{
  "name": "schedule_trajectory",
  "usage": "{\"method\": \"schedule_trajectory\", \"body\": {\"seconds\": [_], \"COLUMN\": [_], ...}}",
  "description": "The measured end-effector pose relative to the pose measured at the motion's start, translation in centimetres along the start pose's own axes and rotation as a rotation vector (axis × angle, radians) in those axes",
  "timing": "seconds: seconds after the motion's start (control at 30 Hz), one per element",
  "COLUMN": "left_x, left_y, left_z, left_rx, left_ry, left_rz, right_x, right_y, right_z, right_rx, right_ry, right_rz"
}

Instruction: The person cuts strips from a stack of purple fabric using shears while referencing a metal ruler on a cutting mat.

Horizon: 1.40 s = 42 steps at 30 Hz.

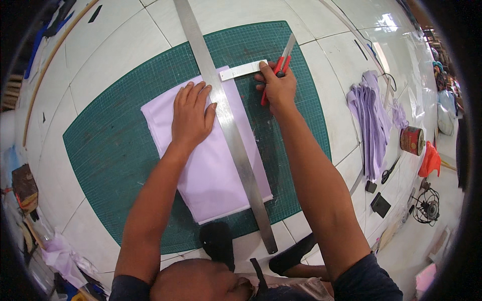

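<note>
A folded stack of lilac fabric [211,165] lies on a green cutting mat [110,150]. Across the fabric runs a long steel ruler [233,133], reaching past the mat at both ends. My left hand [192,113] lies flat on the fabric with fingers stretched out, the thumb at the ruler's left edge. In my right hand [281,85] is a red utility knife [284,64], its blade pointing up and away. The same hand pinches the right end of a short metal ruler [243,70], whose other end meets the fabric's far edge beside the long ruler.
White floor tiles [115,37] surround the mat. To the right lie a bundle of lilac strips [371,125], a red-brown tin [412,140], black scissors [389,170], a red plastic bag [430,159] and a dark wire coil [427,206]. A wooden strip [44,60] runs along the far left.
</note>
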State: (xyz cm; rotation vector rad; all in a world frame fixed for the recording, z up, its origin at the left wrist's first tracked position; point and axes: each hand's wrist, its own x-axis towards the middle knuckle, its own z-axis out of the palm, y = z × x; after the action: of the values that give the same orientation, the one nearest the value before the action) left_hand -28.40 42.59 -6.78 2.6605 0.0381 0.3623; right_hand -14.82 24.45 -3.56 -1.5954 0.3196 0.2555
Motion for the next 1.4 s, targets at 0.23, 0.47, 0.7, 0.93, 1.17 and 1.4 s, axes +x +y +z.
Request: {"method": "schedule_trajectory", "body": {"seconds": [0.23,0.47,0.7,0.93,1.17,1.4], "left_x": [0.2,0.8,0.8,0.4,0.2,0.5], "left_y": [0.0,0.4,0.4,0.2,0.0,-0.9], "left_z": [-0.5,-0.7,-0.7,-0.6,-0.2,0.7], "left_rx": [-0.011,0.026,-0.003,0.014,0.068,0.108], "left_ry": [-0.047,-0.073,-0.108,-0.082,-0.049,0.017], "left_rz": [-0.046,-0.055,-0.074,-0.05,-0.022,0.054], "right_x": [0.9,0.9,1.0,0.5,0.7,-4.0], "right_y": [0.7,0.7,1.1,1.1,1.1,1.8], "right_z": [0.8,0.9,1.0,1.1,1.0,-4.0], "right_rx": [-0.131,-0.101,-0.085,-0.106,-0.069,0.155], "right_ry": [-0.024,0.003,0.035,0.02,0.006,0.042], "right_rz": [-0.019,-0.059,-0.073,-0.073,-0.104,-0.019]}}
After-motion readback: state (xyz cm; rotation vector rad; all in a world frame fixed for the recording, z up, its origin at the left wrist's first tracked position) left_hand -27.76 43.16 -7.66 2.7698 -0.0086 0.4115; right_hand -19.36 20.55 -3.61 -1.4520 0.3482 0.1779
